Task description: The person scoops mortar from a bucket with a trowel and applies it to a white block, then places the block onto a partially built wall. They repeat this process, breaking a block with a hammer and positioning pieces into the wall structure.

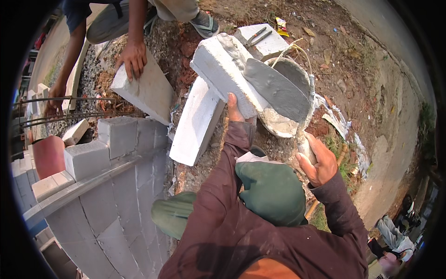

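the left hand [235,110] has its fingers hidden behind a pale block [216,61]; the trowel [279,90] covers part of the bucket [278,124]; the upper edge crops the co-worker [135,32].

Left hand [235,112] left of the bucket [298,74], thumb up, fingers hidden. Left arm [223,169] stretched forward, dark sleeve down to the wrist. Right hand [322,160] just on the bucket's near side, grip closed, thumb opposite fingers. Right arm [343,209] bent, sleeved. Knees [274,190] folded, nearer than the bucket.
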The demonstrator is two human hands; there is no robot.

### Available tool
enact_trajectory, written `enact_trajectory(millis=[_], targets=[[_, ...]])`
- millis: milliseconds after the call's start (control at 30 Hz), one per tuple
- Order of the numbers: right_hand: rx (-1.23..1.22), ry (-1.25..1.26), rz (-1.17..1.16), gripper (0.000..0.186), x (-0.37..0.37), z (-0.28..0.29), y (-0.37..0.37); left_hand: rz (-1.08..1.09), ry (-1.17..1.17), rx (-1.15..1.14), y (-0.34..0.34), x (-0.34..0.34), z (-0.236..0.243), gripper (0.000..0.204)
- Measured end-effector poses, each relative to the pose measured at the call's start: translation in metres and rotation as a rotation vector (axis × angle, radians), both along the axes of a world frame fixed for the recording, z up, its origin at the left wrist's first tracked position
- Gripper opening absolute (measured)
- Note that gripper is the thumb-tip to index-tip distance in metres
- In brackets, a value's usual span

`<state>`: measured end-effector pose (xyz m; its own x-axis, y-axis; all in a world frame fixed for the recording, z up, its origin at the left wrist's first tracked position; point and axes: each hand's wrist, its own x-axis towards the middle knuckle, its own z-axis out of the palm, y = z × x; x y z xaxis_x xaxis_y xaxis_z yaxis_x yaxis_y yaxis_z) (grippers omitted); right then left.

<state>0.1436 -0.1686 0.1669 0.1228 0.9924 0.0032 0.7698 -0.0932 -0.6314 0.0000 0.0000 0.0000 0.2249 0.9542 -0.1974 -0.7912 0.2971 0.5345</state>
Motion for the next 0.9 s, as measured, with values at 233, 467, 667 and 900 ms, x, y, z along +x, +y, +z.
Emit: enact_trajectory(millis=[233,467,667,900], targets=[[0.127,-0.131,0.086,0.052,0.01,-0.004,0.029,-0.17,-0.048,-0.055,0.002,-0.008,0.021,0.091],[0.269,-0.387,0.122,0.056,0.057,-0.015,0.025,-0.44,-0.283,-0.278,-0.035,-0.019,0.03,0.097],[0.37,-0.632,0.273,0.066,0.109,-0.054,0.06,-0.529,-0.328,-0.25,-0.044,-0.021,0.039,0.093],[0.092,-0.463,0.127,0.063,0.128,-0.059,0.107,-0.516,-0.38,-0.226,-0.053,-0.025,0.047,0.091]])
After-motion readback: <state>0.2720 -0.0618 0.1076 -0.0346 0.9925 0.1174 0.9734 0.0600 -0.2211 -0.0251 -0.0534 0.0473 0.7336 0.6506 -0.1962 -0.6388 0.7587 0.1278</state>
